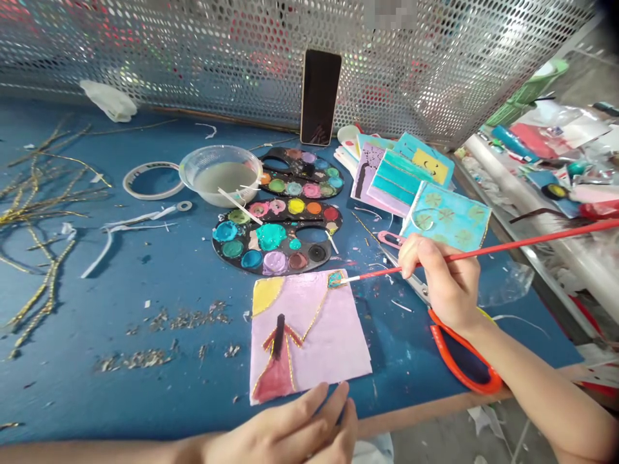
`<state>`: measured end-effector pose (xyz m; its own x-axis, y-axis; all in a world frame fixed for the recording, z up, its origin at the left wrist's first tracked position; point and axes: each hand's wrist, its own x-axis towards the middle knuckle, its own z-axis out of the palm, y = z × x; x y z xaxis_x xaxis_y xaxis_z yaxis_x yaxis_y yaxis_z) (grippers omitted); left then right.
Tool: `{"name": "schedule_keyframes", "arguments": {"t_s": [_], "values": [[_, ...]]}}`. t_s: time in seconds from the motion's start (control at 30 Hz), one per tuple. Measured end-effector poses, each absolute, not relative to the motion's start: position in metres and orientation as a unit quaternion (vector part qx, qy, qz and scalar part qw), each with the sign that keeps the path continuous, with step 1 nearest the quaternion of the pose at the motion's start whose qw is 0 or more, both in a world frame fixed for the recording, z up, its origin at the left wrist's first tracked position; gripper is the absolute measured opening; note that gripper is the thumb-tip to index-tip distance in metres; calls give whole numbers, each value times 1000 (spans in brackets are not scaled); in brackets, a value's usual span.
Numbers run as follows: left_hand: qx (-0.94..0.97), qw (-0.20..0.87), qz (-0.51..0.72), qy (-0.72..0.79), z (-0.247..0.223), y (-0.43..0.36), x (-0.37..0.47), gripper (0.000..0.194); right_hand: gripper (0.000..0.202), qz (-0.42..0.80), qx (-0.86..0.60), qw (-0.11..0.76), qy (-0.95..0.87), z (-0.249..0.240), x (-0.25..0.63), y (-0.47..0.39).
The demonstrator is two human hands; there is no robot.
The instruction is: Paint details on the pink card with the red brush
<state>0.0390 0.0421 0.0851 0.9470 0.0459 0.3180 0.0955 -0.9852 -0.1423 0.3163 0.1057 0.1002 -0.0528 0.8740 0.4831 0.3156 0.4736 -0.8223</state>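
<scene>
A thin red paintbrush (464,256) is pinched in my right hand (447,277). Its tip touches a small teal square (335,279) edged with gold at the top right of a lilac painted card (333,335). On that card are a yellow corner, a dark red dress shape with a black stroke, and a gold cord running up to the square. My left hand (300,425) lies at the card's lower edge, fingers stretched out and holding nothing. Just beyond the card are a black paint palette (227,248) of many colours and a second palette (290,173) behind it.
A plastic bowl of cloudy water (220,174) stands beside a tape roll (153,180). Orange-handled scissors (491,383) lie under my right forearm. Painted cards (406,177) are stacked at right. A phone (320,96) leans on a perforated metal panel (193,58). Gold cords (43,283) spread at left.
</scene>
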Motion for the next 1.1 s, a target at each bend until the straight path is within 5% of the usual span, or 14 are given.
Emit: {"name": "schedule_keyframes", "arguments": {"t_s": [1.1], "values": [[-979, 44, -191, -64, 92, 45, 45, 18, 38, 242, -433, 516, -698, 100, 316, 105]]}}
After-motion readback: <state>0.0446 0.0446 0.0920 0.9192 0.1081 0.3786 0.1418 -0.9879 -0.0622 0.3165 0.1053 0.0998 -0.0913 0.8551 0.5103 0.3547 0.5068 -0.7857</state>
